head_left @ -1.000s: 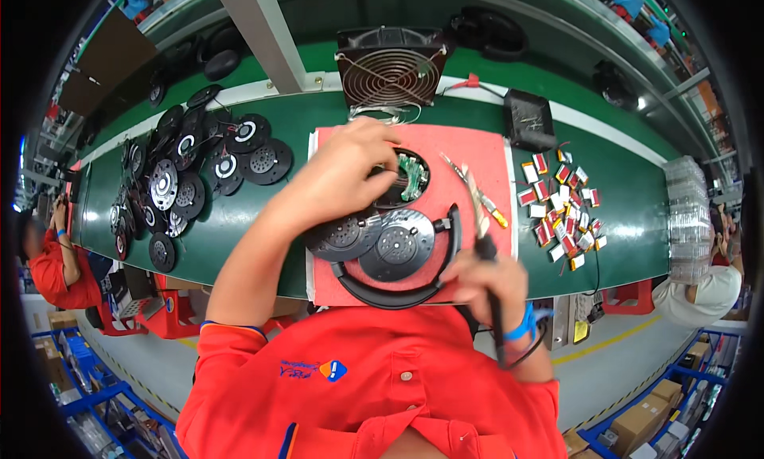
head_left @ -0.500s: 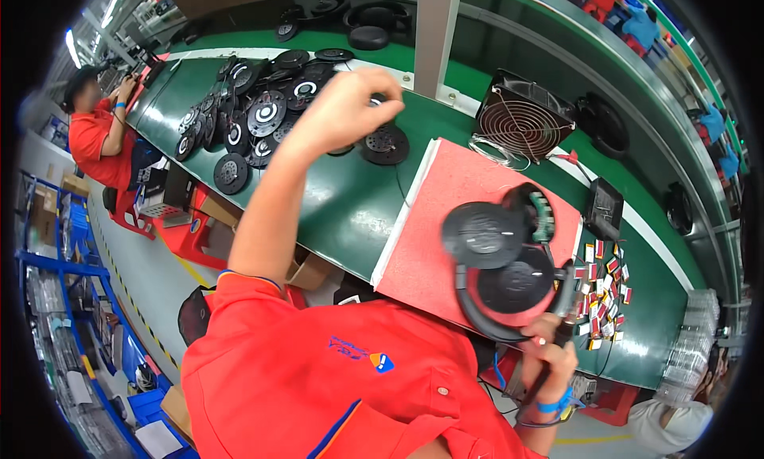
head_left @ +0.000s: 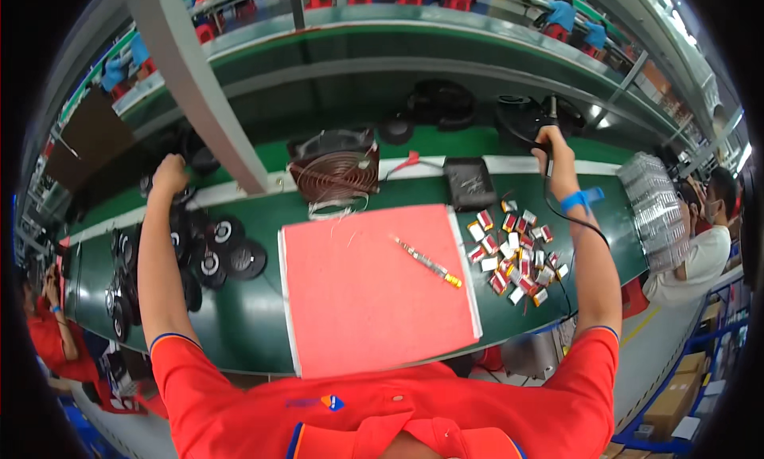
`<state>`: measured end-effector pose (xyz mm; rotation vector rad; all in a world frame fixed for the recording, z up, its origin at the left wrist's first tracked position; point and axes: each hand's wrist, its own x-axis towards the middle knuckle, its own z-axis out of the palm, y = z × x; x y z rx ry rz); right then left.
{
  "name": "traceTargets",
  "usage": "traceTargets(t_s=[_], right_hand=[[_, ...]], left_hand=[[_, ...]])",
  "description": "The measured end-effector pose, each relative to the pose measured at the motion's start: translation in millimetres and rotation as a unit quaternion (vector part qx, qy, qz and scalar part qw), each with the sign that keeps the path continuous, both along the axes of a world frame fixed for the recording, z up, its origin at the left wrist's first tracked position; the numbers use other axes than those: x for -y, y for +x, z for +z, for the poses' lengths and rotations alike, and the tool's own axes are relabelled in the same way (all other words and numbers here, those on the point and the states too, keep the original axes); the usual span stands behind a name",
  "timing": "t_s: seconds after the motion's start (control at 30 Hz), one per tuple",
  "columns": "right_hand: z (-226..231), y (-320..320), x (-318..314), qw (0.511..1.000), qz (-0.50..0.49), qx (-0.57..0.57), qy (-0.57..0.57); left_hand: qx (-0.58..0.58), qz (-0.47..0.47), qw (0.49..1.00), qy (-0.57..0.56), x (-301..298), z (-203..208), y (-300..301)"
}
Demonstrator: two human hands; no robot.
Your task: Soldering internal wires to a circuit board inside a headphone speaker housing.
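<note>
Black-handled and corded, what appears to be a soldering iron [head_left: 552, 110] is being gripped by the closed right hand [head_left: 551, 143], which is reaching to between 1 and 2 o'clock of the pink mat [head_left: 374, 316]; a dark headphone-like object [head_left: 517, 125] is lying close by, contact not being clear. The left hand [head_left: 169, 175] is reaching to 10 o'clock, beside the black speaker discs [head_left: 243, 260] spreading around 9 o'clock; blur is hiding its grasp. Compared with half a second earlier, the headphone assembly is no longer occupying the mat; whether the object near the right hand is that same piece is remaining uncertain. Work is thus seemingly shifting from the mat toward the bench's far edge. On the mat, a slim yellow-ended tool [head_left: 427, 262] is lying at 2 o'clock. Outward, pouch batteries [head_left: 521, 256] are scattering toward 3, a black tray [head_left: 469, 192] is sitting at 1, and a caged fan [head_left: 334, 176] is standing at 11.
</note>
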<state>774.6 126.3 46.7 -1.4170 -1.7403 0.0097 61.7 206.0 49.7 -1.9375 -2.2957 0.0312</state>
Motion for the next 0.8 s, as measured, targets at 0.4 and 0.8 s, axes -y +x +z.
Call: traceTargets(t_s=[0.4,0.8], right_hand=[[21,-20,21,0.996,-0.008,0.072,0.047],[4,-168,149,0.959,0.237,0.156,-0.030]], left_hand=[[0.010,-0.014,0.998,-0.052,-74,-59,-26],[0.005,-0.078,0.922,0.379,75,81,24]])
